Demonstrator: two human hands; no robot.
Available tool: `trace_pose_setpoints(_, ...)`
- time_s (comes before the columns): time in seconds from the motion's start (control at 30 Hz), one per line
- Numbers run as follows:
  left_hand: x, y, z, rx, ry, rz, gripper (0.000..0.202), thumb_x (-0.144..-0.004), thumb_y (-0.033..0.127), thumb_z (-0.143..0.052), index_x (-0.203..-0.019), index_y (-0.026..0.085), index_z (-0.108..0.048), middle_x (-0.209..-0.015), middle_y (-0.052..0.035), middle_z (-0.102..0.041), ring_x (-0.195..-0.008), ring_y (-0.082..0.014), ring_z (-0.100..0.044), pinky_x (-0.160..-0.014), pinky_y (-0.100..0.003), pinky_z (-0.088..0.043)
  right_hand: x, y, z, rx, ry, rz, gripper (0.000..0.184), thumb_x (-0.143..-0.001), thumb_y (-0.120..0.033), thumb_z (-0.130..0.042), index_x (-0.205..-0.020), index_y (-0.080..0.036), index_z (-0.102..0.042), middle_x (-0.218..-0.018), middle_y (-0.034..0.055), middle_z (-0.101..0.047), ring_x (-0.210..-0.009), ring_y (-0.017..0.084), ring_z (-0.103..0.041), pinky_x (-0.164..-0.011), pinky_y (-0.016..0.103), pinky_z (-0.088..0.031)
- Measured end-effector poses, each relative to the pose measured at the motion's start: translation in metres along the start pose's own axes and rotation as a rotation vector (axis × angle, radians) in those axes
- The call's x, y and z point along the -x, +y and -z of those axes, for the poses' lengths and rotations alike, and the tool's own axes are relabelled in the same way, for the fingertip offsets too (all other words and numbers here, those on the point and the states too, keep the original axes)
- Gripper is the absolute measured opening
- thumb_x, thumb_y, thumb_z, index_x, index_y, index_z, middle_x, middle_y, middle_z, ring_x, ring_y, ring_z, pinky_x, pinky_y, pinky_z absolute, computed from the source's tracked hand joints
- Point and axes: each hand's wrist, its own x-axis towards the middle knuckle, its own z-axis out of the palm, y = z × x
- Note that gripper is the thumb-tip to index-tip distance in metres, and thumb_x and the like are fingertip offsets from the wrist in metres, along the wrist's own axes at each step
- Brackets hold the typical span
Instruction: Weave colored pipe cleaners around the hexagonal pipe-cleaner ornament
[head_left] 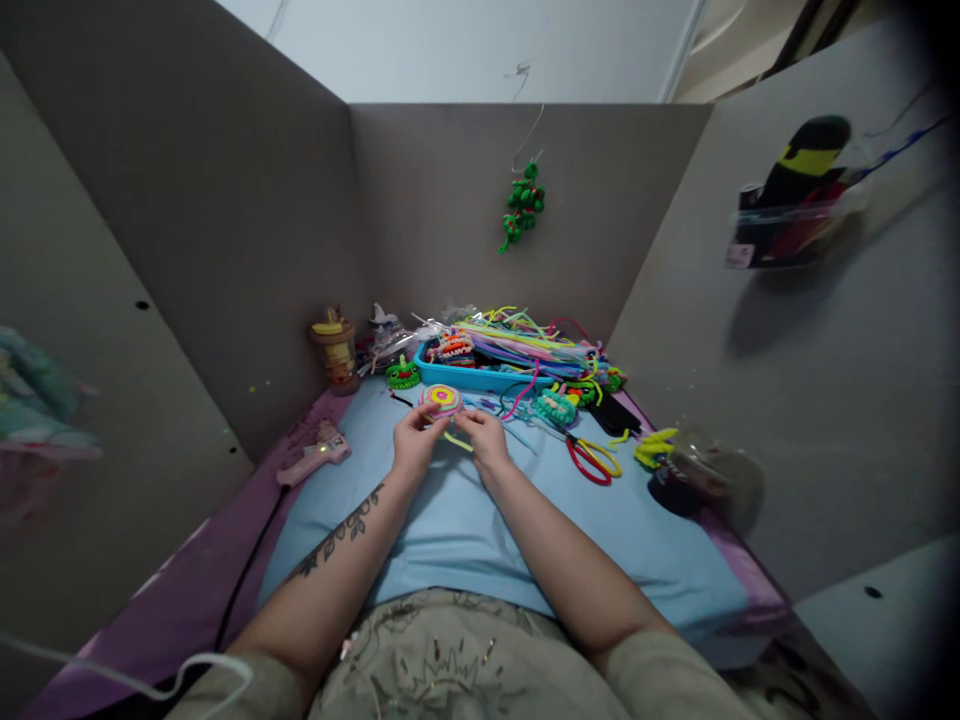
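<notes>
A round coil of pipe cleaners (441, 398), with pink, yellow and orange rings, is held up over the blue cloth. My left hand (415, 438) grips its lower left edge between thumb and fingers. At the lower right edge, my right hand (484, 438) is closed in a pinch; what lies between those fingertips is too small to make out. A pale yellow pipe cleaner end (458, 441) hangs below the coil, between the two hands. Scissors (592, 460) with red and yellow handles lie to the right of my right hand.
Behind the hands, a blue tray (480, 378) bears many coloured pipe cleaners (525, 345). A pink glue gun (315, 460) with a black cord lies left, near a tumbler (337, 355). A dark cap (679, 485) sits right. Grey panels (480, 200) enclose three sides.
</notes>
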Motion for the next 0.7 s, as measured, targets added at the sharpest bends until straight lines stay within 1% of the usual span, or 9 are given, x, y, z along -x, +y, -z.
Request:
trace_pose_setpoints(0.1,0.000,0.001,-0.001,0.056,-0.007,0.038,0.044,-0.052,0.028,-0.081,-0.091,0.012,-0.068,-0.076,-0.0040,-0.068,-0.066,-0.0137,-0.060,-0.065,-0.026,-0.046,0.001,-0.002,0.000,-0.047,-0.038,-0.037,0.025,-0.054,-0.039,-0.073,-0.055,-0.017,-0.061,-0.050,-0.0030,-0.055,-0.051,0.011,-0.047,-0.052,0.024,-0.036)
trace_pose_setpoints(0.23,0.004,0.010,-0.004,0.122,-0.058,0.103,0.048,-0.046,0.028,-0.084,-0.088,0.012,-0.068,-0.077,-0.0051,-0.069,-0.067,-0.0147,-0.061,-0.066,-0.027,-0.047,0.000,-0.007,0.002,-0.015,-0.020,-0.009,0.030,-0.054,-0.041,-0.071,-0.048,-0.019,-0.052,-0.048,-0.0043,-0.051,-0.050,0.010,-0.043,-0.050,0.023,-0.034)
trace_pose_setpoints(0.33,0.006,0.016,-0.006,0.133,-0.097,0.122,0.049,-0.048,0.031,-0.083,-0.090,0.012,-0.067,-0.071,-0.0033,-0.067,-0.059,-0.0112,-0.057,-0.058,-0.023,-0.044,-0.002,-0.009,0.004,-0.012,-0.022,-0.009,0.026,-0.054,-0.037,-0.070,-0.049,-0.019,-0.052,-0.048,-0.0049,-0.050,-0.051,0.010,-0.042,-0.052,0.024,-0.035)
trace_pose_setpoints(0.43,0.004,0.018,-0.003,0.122,-0.069,0.132,0.051,-0.049,0.034,-0.082,-0.093,0.011,-0.066,-0.062,0.0003,-0.063,-0.050,-0.0071,-0.050,-0.049,-0.020,-0.038,-0.003,-0.010,0.005,0.011,-0.047,-0.012,0.018,-0.055,-0.033,-0.067,-0.058,-0.018,-0.058,-0.054,-0.0038,-0.054,-0.055,0.011,-0.046,-0.057,0.025,-0.037)
trace_pose_setpoints(0.47,0.003,0.017,-0.002,0.126,-0.049,0.134,0.053,-0.049,0.034,-0.083,-0.093,0.011,-0.065,-0.061,0.0011,-0.062,-0.048,-0.0065,-0.048,-0.048,-0.019,-0.036,-0.002,-0.010,0.005,0.029,-0.043,0.009,0.018,-0.055,-0.031,-0.068,-0.064,-0.018,-0.060,-0.058,-0.0035,-0.056,-0.057,0.012,-0.047,-0.058,0.026,-0.038)
trace_pose_setpoints(0.53,0.000,0.015,0.000,0.143,-0.007,0.135,0.054,-0.048,0.034,-0.083,-0.094,0.011,-0.065,-0.061,0.0016,-0.061,-0.048,-0.0058,-0.047,-0.048,-0.019,-0.035,0.001,-0.012,0.004,0.084,-0.022,0.096,0.027,-0.052,-0.025,-0.070,-0.077,-0.018,-0.062,-0.069,-0.0029,-0.059,-0.062,0.012,-0.047,-0.062,0.025,-0.039)
trace_pose_setpoints(0.57,-0.001,0.014,0.001,0.150,0.009,0.134,0.054,-0.048,0.033,-0.083,-0.094,0.011,-0.065,-0.061,0.0018,-0.061,-0.047,-0.0056,-0.047,-0.048,-0.019,-0.035,0.003,-0.012,0.003,0.118,-0.016,0.148,0.032,-0.051,-0.023,-0.071,-0.081,-0.019,-0.062,-0.074,-0.0025,-0.060,-0.064,0.012,-0.047,-0.063,0.025,-0.039)
trace_pose_setpoints(0.6,-0.001,0.013,0.002,0.153,0.017,0.131,0.054,-0.047,0.034,-0.083,-0.093,0.011,-0.065,-0.060,0.0023,-0.061,-0.047,-0.0055,-0.046,-0.048,-0.019,-0.035,0.006,-0.013,0.002,0.155,-0.021,0.195,0.033,-0.051,-0.022,-0.071,-0.083,-0.019,-0.062,-0.077,-0.0021,-0.060,-0.064,0.011,-0.047,-0.063,0.024,-0.039)
trace_pose_setpoints(0.7,-0.001,0.013,0.001,0.130,0.007,0.123,0.052,-0.046,0.035,-0.084,-0.090,0.011,-0.066,-0.054,0.0044,-0.056,-0.046,-0.0055,-0.045,-0.047,-0.019,-0.033,0.011,-0.017,-0.001,0.228,-0.064,0.253,0.020,-0.062,-0.030,-0.068,-0.077,-0.018,-0.062,-0.071,-0.0016,-0.059,-0.061,0.011,-0.044,-0.059,0.024,-0.037)
